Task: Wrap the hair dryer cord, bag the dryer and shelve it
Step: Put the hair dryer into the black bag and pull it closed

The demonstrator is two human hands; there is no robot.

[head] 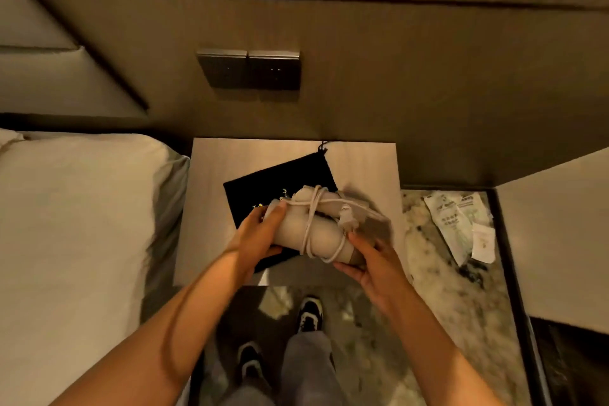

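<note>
Both hands, left hand (260,234) and right hand (372,260), clasped the cord-wrapped hair dryer (316,234) at frame centre above the black bag (263,184); nightstand (365,165) hemmed by bed (72,208) left; littered floor (425,257) right.

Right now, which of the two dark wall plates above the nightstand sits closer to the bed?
The left dark square wall plate; the white bed lies on that side, and its twin adjoins it on the right.

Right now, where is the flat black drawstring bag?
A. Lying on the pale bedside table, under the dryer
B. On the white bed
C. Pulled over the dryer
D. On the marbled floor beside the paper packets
A: the black drawstring bag lies flat on the pale bedside table, while the left hand and right hand hold the cord-wrapped white hair dryer just above it.
</note>
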